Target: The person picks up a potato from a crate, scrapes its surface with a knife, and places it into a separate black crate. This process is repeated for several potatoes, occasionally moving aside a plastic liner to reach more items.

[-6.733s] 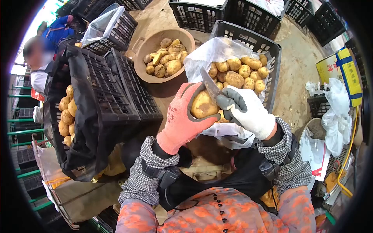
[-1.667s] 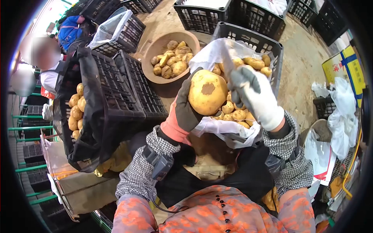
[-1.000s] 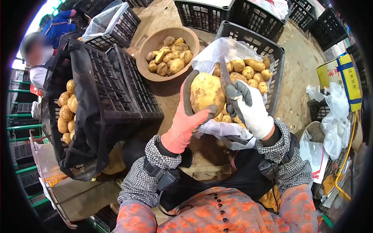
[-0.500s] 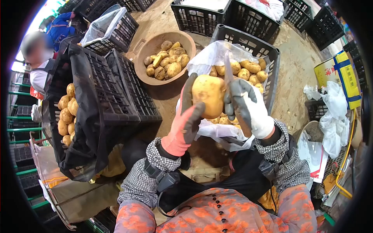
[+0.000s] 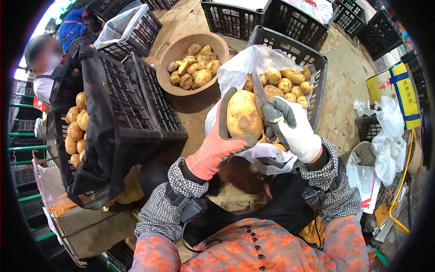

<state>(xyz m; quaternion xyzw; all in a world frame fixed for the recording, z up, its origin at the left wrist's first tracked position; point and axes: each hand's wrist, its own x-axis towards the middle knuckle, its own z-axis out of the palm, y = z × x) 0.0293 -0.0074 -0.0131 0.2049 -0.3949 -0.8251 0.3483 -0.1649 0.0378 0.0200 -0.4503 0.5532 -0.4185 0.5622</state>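
In the head view my left hand (image 5: 212, 153), in a pink glove with a grey palm, cradles a large potato (image 5: 244, 111). A brown, rough patch shows on the potato's lower face. My right hand (image 5: 293, 129), in a white glove with grey fingers, grips a knife (image 5: 259, 92); its handle is mostly hidden by the glove. The blade points up and away, close beside the potato's right side; whether it touches cannot be told. Beneath both hands stands a black crate (image 5: 321, 81) lined with white plastic (image 5: 238, 68), holding several potatoes (image 5: 294, 77).
A brown basin (image 5: 170, 88) with whole and cut potatoes sits beyond my left hand. Left are black crates (image 5: 136, 90), dark cloth (image 5: 99, 149) and more potatoes (image 5: 74, 131). A person (image 5: 47, 86) is at far left. Plastic bags (image 5: 387, 140) and a yellow box (image 5: 403, 90) lie right.
The potato has turned in my left hand, bringing the brown patch into view. My left thumb now lies lower, under the potato. The knife has tilted and moved slightly down and left.
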